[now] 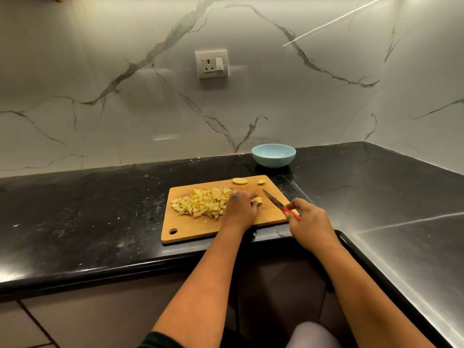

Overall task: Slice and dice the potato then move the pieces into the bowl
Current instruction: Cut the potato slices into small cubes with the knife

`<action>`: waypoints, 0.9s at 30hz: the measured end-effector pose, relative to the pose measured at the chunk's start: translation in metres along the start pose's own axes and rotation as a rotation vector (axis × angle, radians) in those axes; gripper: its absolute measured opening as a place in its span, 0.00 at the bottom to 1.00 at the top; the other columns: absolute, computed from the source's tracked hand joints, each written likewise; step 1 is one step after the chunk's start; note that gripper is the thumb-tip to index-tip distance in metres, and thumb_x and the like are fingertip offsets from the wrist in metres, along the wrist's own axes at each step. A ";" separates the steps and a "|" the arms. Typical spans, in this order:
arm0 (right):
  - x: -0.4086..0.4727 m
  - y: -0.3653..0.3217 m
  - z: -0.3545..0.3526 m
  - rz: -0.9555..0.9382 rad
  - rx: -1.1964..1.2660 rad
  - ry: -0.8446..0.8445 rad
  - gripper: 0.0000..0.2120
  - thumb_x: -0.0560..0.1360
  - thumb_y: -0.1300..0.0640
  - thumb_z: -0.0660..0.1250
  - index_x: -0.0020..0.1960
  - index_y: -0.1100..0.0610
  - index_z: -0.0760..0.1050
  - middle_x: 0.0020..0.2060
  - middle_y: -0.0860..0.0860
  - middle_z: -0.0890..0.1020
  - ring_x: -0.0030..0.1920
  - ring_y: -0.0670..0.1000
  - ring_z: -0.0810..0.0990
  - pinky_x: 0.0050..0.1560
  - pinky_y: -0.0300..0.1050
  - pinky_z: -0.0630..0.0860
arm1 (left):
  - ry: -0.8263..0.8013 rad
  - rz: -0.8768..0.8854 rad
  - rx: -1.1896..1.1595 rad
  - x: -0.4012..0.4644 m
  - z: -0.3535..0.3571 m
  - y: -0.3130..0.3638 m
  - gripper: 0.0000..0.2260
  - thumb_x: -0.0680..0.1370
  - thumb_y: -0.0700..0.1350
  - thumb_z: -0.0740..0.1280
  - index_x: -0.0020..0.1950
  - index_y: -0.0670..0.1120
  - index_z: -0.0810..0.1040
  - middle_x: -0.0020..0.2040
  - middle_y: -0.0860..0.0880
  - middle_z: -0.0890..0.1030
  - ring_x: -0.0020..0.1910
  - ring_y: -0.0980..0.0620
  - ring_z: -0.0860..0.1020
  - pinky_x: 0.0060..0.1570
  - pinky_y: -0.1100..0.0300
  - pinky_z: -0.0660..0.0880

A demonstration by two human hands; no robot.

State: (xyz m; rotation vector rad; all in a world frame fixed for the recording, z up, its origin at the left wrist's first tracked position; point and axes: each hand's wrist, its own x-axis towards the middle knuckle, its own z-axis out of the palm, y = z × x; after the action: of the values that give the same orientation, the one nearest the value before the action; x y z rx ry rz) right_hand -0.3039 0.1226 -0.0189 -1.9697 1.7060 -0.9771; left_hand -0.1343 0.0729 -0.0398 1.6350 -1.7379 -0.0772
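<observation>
On the rectangular wooden cutting board (pixel 190 229), the left hand (pixel 242 205) pinches pale potato pieces (pixel 256 200) while the right hand (pixel 305 222) grips the red-handled knife (pixel 280 203), its dark blade pointing away and leftward.

A home kitchen: a black stone counter (pixel 100 209) turns a corner at 3 o'clock under marble-look wall panels (pixel 125 109) with a socket (pixel 212 64) at 12 o'clock, and a wooden cutting board (pixel 190 229) holds diced potato (pixel 200 202).
</observation>
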 end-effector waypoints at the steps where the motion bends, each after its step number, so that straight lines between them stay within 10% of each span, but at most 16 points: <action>1: 0.001 -0.001 0.003 -0.006 0.002 0.001 0.06 0.79 0.57 0.65 0.55 0.52 0.76 0.38 0.49 0.75 0.32 0.44 0.74 0.23 0.29 0.64 | 0.003 0.002 0.000 -0.001 0.000 0.000 0.14 0.79 0.40 0.66 0.65 0.45 0.79 0.62 0.45 0.81 0.63 0.48 0.75 0.64 0.57 0.70; 27: 0.016 -0.036 0.040 -0.024 -0.242 -0.109 0.10 0.79 0.63 0.60 0.57 0.54 0.73 0.48 0.55 0.77 0.47 0.55 0.77 0.41 0.44 0.72 | -0.039 -0.076 0.026 0.009 0.003 -0.003 0.08 0.80 0.41 0.66 0.58 0.43 0.80 0.54 0.43 0.83 0.54 0.47 0.80 0.55 0.56 0.77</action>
State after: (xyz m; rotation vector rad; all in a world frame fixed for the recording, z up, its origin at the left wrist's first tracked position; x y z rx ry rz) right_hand -0.2493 0.1078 -0.0186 -2.1536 1.8146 -0.6834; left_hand -0.1328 0.0632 -0.0391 1.7291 -1.7124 -0.1234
